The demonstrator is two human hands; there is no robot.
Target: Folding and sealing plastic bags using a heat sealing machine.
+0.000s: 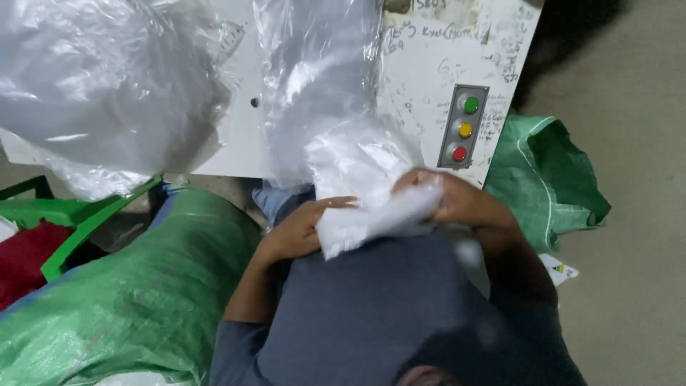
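Observation:
My left hand (304, 229) and my right hand (450, 200) both grip a bunched clear plastic bag (364, 186) in front of my chest. The bag's film runs up from my hands over the white tabletop (421, 71). My left hand holds its lower left corner, fingers curled over the edge. At the bag's right side my right hand is closed around the crumpled film. My dark grey shirt fills the lower middle of the view.
A panel with green, yellow and red buttons (464, 129) sits on the table's right side. More loose clear plastic (100, 86) covers the table's left. A full green woven sack (121, 293) lies at left, another green sack (550, 179) at right, a green frame (78, 229) behind.

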